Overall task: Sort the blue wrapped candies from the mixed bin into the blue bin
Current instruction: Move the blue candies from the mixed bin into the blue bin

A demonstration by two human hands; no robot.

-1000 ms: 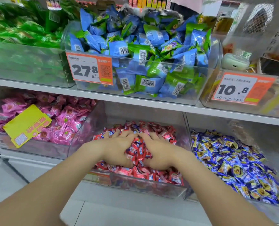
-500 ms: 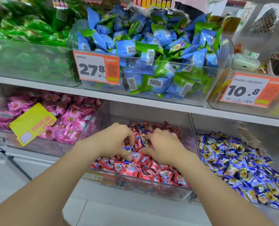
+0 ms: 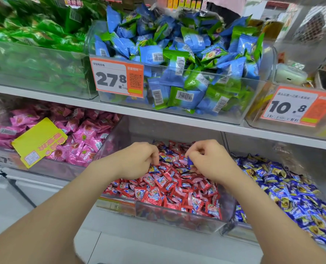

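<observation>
Over the mixed bin [image 3: 179, 219], your right hand [image 3: 212, 163] pinches a blue candy [image 3: 190, 162] in its fingers. Your left hand [image 3: 137, 159] curls its fingers among the red candies [image 3: 158, 189]; whether they grasp one cannot be told.

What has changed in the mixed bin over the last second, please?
Both hands lay flat together on the red candies; they have since curled and drawn apart. The right hand now pinches a blue wrapped candy; the left hand digs among them, hold unclear. The mixed bin stayed put.
</observation>
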